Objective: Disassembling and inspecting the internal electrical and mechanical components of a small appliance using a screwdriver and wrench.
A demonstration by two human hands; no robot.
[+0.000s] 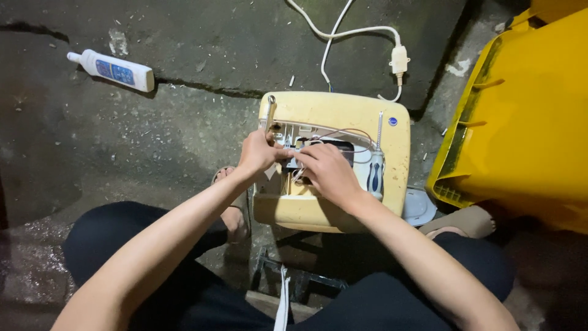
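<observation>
A yellowed plastic appliance casing [334, 113] lies opened on the concrete floor in front of me, its wiring and a dark inner part [343, 149] exposed. My left hand [259, 152] pinches something small at the casing's upper left, beside a brass-coloured tube [270, 111]. My right hand [327, 173] rests over the wires in the middle, fingers curled on them. A screwdriver with a blue and white handle [375, 173] lies on the casing to the right of my right hand.
A white cable with an inline plug [399, 60] runs away behind the casing. A white tube with a blue label [112, 70] lies at far left. A large yellow bin [527, 116] stands at right. My knees and sandalled feet flank the casing.
</observation>
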